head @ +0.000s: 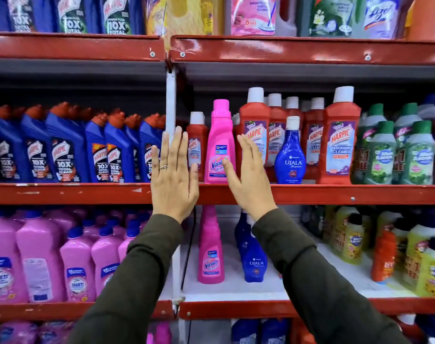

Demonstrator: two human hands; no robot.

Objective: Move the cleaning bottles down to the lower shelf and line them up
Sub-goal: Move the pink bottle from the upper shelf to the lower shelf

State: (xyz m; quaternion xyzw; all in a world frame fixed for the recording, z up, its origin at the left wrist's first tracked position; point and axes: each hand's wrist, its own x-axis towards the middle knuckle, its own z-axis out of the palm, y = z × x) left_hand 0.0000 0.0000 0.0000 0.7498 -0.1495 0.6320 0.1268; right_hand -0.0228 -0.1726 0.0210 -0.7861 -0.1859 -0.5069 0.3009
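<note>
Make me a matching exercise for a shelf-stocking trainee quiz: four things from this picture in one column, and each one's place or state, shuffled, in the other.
1. pink Vanish bottle
2. blue Ujala bottle
3. left hand
4. second pink Vanish bottle

A. lower shelf, beside a blue bottle
B. wears a ring
C. between the two open hands
D. upper shelf, before red Harpic bottles

Pairs: 1-C, 2-D, 3-B, 4-A

Head view faces the red shelves [310, 194] squarely, close, angled slightly down
</note>
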